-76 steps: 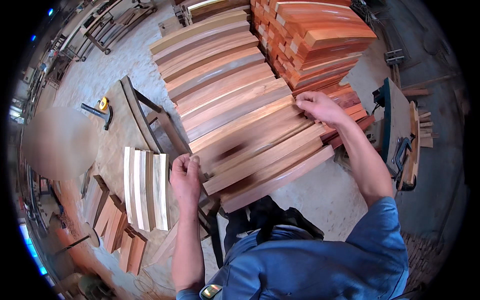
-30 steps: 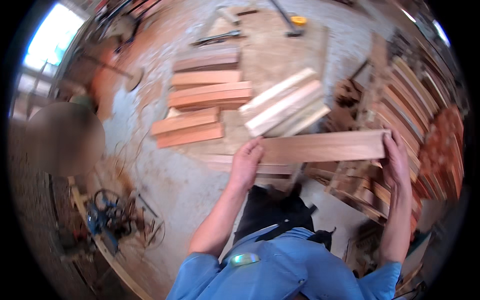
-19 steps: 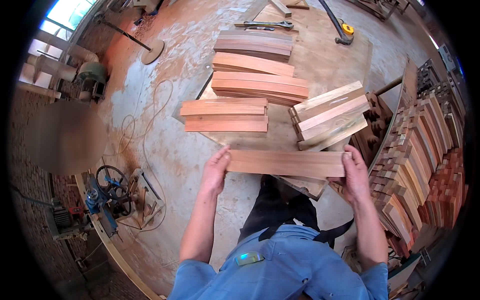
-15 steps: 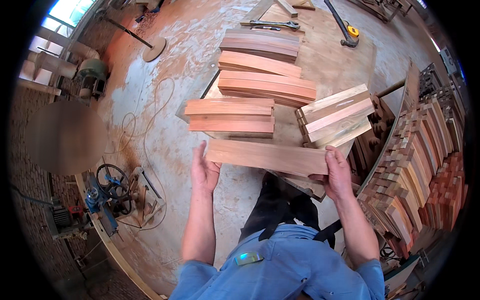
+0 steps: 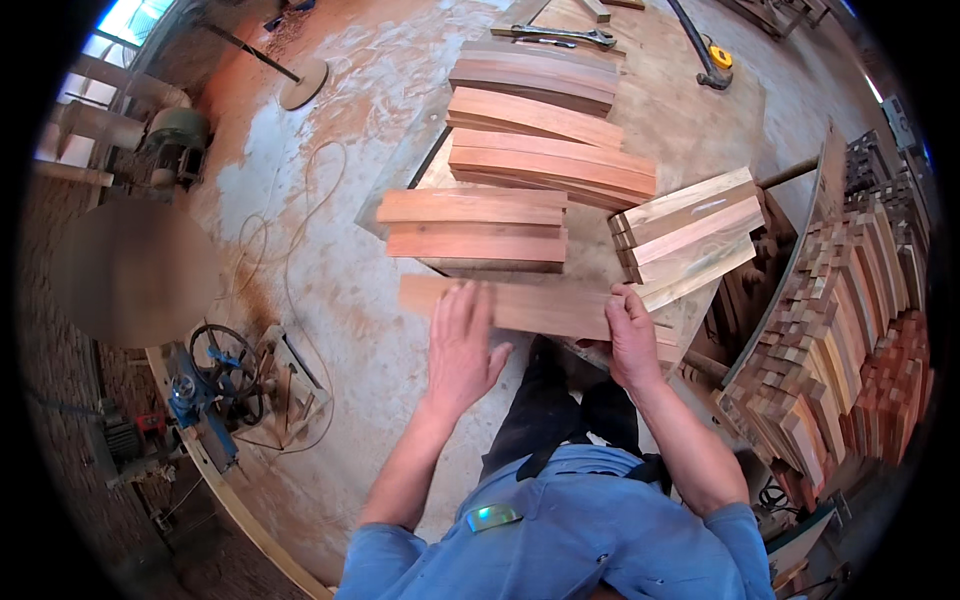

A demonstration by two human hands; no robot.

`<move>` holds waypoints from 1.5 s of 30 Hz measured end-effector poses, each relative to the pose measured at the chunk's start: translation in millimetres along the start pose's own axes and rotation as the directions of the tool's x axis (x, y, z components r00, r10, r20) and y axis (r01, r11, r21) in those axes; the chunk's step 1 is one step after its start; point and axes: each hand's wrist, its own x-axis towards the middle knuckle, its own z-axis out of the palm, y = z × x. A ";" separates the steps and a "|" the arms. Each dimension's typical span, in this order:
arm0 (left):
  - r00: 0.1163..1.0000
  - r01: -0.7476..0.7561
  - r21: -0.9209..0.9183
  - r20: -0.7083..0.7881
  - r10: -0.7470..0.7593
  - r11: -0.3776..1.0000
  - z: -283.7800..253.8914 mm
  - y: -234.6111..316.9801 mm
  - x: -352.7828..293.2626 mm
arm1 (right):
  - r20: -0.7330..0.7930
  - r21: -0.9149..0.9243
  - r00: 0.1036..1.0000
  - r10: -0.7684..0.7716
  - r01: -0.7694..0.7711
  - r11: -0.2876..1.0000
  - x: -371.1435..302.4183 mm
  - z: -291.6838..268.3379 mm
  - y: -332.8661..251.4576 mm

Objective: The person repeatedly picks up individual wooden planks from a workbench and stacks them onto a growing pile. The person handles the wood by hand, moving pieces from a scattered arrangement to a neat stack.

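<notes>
A flat brown wooden board [image 5: 550, 308] is held level in front of my body, over the near edge of the worktable. My right hand [image 5: 634, 338] grips it toward its right end, thumb on top and fingers curled underneath. Slightly blurred, my left hand [image 5: 460, 350] lies across the board's left part with fingers stretched out and thumb apart. Just beyond the board sits a stack of reddish boards [image 5: 475, 240]. To the right is a stack of paler, mixed-colour boards [image 5: 690, 230].
Farther back on the worktable [image 5: 690, 130] lie more orange boards [image 5: 550, 160], a grey-brown stack [image 5: 535, 78], a wrench [image 5: 565, 36], a hammer [image 5: 700, 50] and a yellow tape measure [image 5: 719, 57]. Tall piles of wood pieces [image 5: 810, 330] stand at right. A handwheel machine [image 5: 225, 365] is at left.
My left hand has moved right, from beside the board's left end onto its face. My right hand has shifted left, away from the right end. The view has shifted slightly.
</notes>
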 end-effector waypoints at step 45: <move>0.955 -0.155 0.017 0.259 0.145 0.988 120.3 47.6 92.8 | -0.202 -0.920 0.719 -0.665 0.094 0.380 -283.1 -309.9 -166.1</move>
